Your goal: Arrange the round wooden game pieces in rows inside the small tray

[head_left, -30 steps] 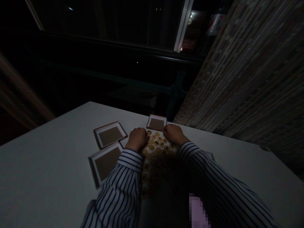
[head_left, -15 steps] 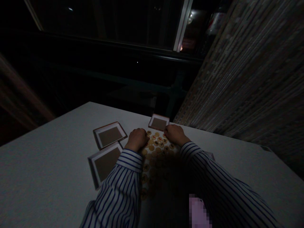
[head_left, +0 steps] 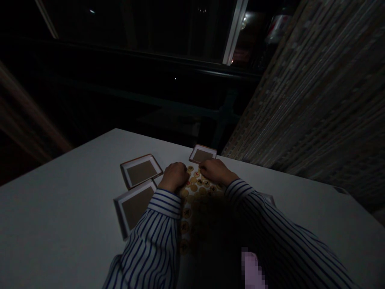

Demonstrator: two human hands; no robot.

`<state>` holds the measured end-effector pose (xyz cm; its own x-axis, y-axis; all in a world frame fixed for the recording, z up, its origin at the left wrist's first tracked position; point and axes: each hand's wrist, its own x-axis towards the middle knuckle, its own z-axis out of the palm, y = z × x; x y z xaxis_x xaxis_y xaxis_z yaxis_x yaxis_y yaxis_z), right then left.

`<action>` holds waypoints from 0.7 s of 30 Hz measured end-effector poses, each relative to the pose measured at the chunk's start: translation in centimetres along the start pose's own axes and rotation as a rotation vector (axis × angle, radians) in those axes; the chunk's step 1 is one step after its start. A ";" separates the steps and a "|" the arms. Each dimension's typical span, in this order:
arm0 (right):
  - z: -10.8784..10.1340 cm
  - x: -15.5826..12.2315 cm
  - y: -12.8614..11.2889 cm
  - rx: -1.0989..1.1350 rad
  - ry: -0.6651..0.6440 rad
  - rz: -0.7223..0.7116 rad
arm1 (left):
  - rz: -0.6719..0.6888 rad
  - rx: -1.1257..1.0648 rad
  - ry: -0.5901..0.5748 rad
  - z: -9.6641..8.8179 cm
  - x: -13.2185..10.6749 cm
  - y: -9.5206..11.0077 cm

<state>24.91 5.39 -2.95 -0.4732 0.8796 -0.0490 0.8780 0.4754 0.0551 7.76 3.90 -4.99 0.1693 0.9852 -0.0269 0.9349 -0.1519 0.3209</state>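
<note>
Several round, pale wooden Chinese chess pieces lie on the white table between my forearms, some with red or black characters, others showing a plain face. My left hand rests at the left edge of the pieces, fingers curled inward and closed, their tips hidden. Over the far right part of the pieces is my right hand, also closed, with its fingers bent down against a piece or two. Whatever lies in either grip is hidden by the knuckles. Near my sleeves, the closest pieces sink into dark shadow.
Two shallow open box parts with brown bottoms overlap on the left of the white table. A smaller open box stands at the far edge. Hanging strands of a curtain border the right side. Beyond the table it is dark.
My right hand has moved left across the far pieces, covering some that showed before. My left hand stays in nearly the same place. The view has shifted slightly.
</note>
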 end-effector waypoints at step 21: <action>0.5 1.0 1.2 0.603 0.041 0.088 | 0.069 -0.183 0.133 -0.7 0.0 0.7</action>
<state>25.53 6.80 -3.41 -0.3884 0.9210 -0.0306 0.7946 0.3179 -0.5173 8.17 3.84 -4.09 0.1773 0.9766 0.1219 0.8484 -0.2145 0.4840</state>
